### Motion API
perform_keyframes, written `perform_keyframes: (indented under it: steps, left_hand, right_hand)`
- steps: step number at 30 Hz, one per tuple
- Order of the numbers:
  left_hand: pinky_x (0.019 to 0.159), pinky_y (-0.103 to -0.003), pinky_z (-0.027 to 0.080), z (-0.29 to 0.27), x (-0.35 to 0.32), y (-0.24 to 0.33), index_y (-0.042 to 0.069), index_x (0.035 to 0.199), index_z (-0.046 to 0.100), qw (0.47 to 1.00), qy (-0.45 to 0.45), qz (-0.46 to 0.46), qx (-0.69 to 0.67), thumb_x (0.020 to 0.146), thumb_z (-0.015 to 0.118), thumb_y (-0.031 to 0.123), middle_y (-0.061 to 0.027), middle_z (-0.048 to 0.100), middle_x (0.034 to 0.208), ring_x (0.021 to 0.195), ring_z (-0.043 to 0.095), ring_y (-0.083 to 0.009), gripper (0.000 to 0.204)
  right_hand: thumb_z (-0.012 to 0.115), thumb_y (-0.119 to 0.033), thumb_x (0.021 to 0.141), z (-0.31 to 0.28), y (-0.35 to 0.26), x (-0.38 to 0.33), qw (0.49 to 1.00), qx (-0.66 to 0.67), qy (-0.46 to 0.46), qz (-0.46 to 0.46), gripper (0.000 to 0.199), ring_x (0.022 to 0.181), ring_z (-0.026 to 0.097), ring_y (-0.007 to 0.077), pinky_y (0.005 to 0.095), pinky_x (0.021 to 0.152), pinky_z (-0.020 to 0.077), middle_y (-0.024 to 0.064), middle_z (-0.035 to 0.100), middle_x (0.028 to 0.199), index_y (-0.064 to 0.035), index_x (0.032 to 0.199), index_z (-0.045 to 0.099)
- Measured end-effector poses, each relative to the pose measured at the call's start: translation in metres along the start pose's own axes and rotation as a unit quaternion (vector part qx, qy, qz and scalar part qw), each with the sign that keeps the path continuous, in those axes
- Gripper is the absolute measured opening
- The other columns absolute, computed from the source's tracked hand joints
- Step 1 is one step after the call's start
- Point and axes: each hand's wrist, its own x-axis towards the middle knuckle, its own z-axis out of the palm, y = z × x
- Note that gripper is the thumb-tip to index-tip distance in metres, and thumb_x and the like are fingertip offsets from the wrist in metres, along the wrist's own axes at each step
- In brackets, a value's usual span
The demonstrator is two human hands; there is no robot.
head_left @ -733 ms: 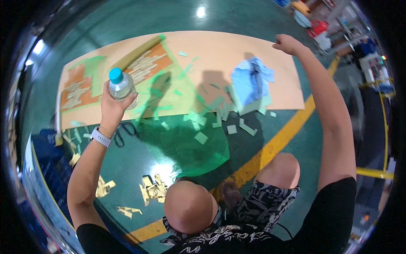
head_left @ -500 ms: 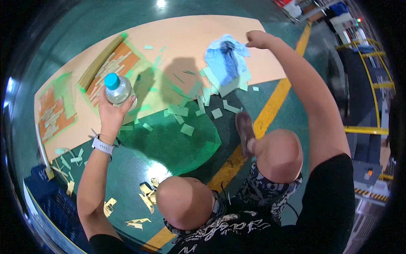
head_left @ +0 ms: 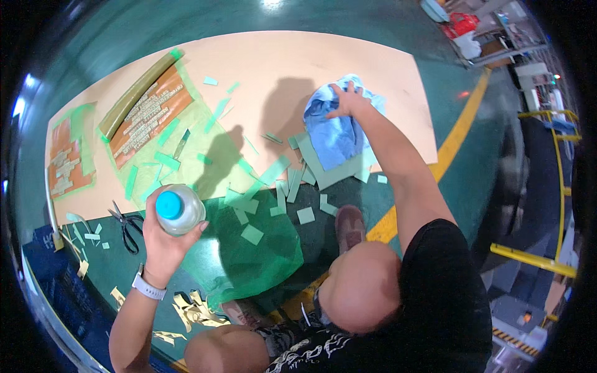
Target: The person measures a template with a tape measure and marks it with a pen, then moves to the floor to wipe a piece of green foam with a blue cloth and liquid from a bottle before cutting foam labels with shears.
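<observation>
My left hand [head_left: 164, 252] is closed around a clear bottle [head_left: 193, 214] with a turquoise cap, held upright over the near edge of a tan board [head_left: 261, 56] on the floor. At the board's right side, my right hand [head_left: 349, 102] rests with fingers spread on a crumpled light-blue cloth [head_left: 333, 140]. Beneath the cloth lies a flat grey-green sheet [head_left: 323, 177]. Pale green strips and squares [head_left: 305, 216] are scattered near it. A thin dark tool, perhaps a knife [head_left: 182, 143], lies on translucent green film left of centre.
Dark-handled scissors [head_left: 129, 233] lie left of my left hand. An olive roll [head_left: 134, 99] borders an orange patterned panel [head_left: 152, 118]; a smaller orange panel [head_left: 67, 158] is farther left. Green film [head_left: 261, 264] and yellowish scraps [head_left: 194, 311] cover floor near my feet. Yellow rails [head_left: 535, 261] stand right.
My right hand has moved from beside the cloth onto it, its fingers opening out. The left hand, still holding the bottle, sits lower in the view. The head view has shifted.
</observation>
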Motion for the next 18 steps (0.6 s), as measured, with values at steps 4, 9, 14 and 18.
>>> perform_keyframes:
  steps: [4, 9, 14, 18]
  left_hand:
    - [0.092, -0.035, 0.043, 0.032, 0.021, 0.022, 0.002, 0.118, 0.043, 0.999, 0.002, -0.039, 0.006, 0.063, 0.079, 0.011, -0.0117, 0.055, 0.114, 0.105, 0.055, -0.0215, 0.067]
    - [0.093, -0.035, 0.043, 0.101, 0.061, 0.05, 0.0, 0.119, 0.045, 0.998, -0.004, -0.045, -0.042, 0.067, 0.078, 0.014, -0.012, 0.055, 0.116, 0.107, 0.054, -0.0219, 0.063]
    - [0.089, -0.033, 0.045, 0.137, 0.094, 0.077, -0.001, 0.117, 0.047, 0.999, -0.035, -0.027, -0.002, 0.066, 0.079, 0.01, -0.0109, 0.057, 0.112, 0.102, 0.056, -0.02, 0.061]
    - [0.091, -0.034, 0.045, 0.168, 0.109, 0.081, -0.001, 0.118, 0.047, 0.997, -0.065, -0.041, -0.015, 0.068, 0.076, 0.009, -0.0115, 0.056, 0.114, 0.103, 0.056, -0.0209, 0.059]
  right_hand:
    - [0.075, -0.029, 0.067, 0.064, 0.046, 0.04, 0.982, 0.053, 0.146, -0.108, 0.074, 0.124, 0.031, 0.0452, 0.0599, 0.093, 0.0345, 0.0204, 0.034, 0.135, -0.028, 0.132, 0.04]
    - [0.053, 0.0, 0.071, 0.097, 0.205, 0.103, 0.933, 0.102, 0.304, -0.162, 0.041, 0.095, 0.05, 0.0417, 0.0457, 0.085, 0.0429, 0.0221, 0.052, 0.1, -0.0093, 0.111, 0.053]
    - [0.058, -0.008, 0.072, 0.05, 0.297, 0.054, 0.961, 0.071, 0.263, -0.054, 0.043, 0.101, 0.051, 0.0387, 0.0442, 0.088, 0.0428, 0.0195, 0.052, 0.11, -0.0106, 0.115, 0.053]
    - [0.064, -0.015, 0.072, 0.06, 0.251, 0.029, 0.892, 0.123, 0.286, -0.329, 0.048, 0.117, 0.044, 0.0324, 0.0432, 0.096, 0.0386, 0.0131, 0.051, 0.121, -0.011, 0.118, 0.052]
